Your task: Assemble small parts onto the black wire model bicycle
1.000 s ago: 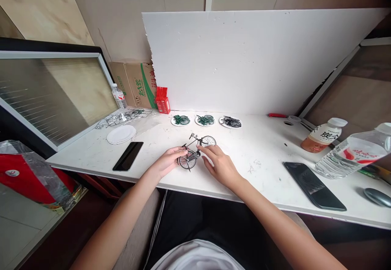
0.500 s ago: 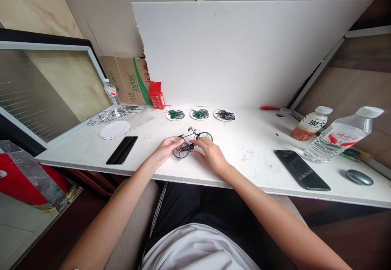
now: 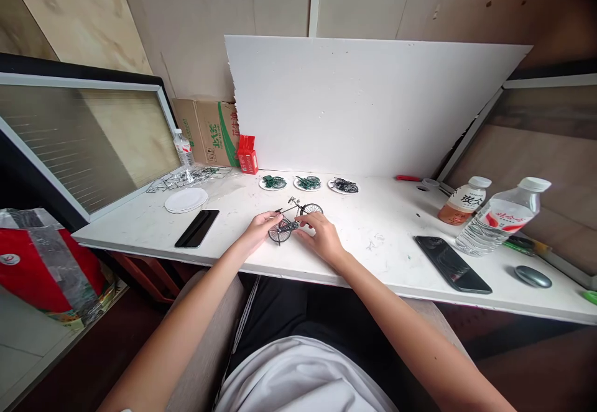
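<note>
A small black model bicycle (image 3: 278, 232) stands upright on the white table, its handlebar and front wheel towards the far right. My left hand (image 3: 258, 230) grips it by the seat end, thumb and fingers closed above the rear wheel. At the middle of the frame, by the crank, my right hand (image 3: 323, 238) has its fingertips pinched on the bicycle. Whether a tiny part lies between those fingertips is too small to make out. Beyond the bicycle, three white plates hold model pieces: green parts (image 3: 273, 182), more green parts (image 3: 308, 183) and black parts (image 3: 346, 186).
Left of my hands lie a phone (image 3: 197, 228) and white paper plates (image 3: 186, 200). A red box (image 3: 247, 155) and a water bottle (image 3: 184, 150) stand behind. To the right are another phone (image 3: 451, 264), a brown drink bottle (image 3: 464, 202), a large water bottle (image 3: 500, 219) and a mouse (image 3: 533, 276).
The camera view has tilted up and shifted slightly. My right hand's fingers have drawn back from the front wheel towards the crank, uncovering more of the wheel. My left hand keeps its hold.
</note>
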Demonstrator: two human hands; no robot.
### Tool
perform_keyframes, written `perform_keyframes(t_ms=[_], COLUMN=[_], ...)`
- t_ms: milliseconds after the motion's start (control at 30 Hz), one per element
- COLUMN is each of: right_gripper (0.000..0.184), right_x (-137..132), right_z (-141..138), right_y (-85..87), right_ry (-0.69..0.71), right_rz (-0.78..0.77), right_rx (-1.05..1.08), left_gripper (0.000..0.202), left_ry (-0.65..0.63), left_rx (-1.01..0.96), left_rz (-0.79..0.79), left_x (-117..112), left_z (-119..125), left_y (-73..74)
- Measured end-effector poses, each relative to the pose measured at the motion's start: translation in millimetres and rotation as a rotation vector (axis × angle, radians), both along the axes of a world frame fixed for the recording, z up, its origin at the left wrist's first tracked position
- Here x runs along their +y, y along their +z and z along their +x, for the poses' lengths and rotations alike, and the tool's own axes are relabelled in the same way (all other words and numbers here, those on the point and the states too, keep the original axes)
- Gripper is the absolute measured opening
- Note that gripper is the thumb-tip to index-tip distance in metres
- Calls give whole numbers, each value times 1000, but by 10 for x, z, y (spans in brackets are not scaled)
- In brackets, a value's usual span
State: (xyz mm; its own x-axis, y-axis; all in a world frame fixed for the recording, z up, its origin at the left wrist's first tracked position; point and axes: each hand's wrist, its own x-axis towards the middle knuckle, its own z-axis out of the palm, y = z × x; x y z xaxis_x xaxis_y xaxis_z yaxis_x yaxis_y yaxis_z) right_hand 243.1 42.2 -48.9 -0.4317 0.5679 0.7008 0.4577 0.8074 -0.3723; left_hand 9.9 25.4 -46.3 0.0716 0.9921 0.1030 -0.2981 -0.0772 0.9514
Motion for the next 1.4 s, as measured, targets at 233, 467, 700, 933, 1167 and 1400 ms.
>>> perform_keyframes(t_ms=[233, 467, 700, 933, 1167, 1400], right_gripper=[11, 6, 3, 0, 1, 7], right_x=[-67, -126, -68, -87, -58, -10], right_z=[-13, -37, -24, -24, -26, -16], right_y=[1, -9, -59, -56, -78, -116], right_ry=[7, -20, -46, -95, -104, -93], right_rz=[61, 100, 47, 44, 47, -3], right_rx=[52, -3, 22, -9, 0, 3], left_gripper=[35, 33, 35, 36, 37, 34], left_ry=[-39, -51, -29, 5, -36, -37], left_rx=[-37, -61, -75, -155, -185, -154], left_rz=[19, 28, 10, -7, -2, 4], left_x=[-59, -18, -57, -49, -47, -6], left_z=[-20, -50, -16, 7, -2, -47], left_y=[34, -6, 29, 42, 42, -12])
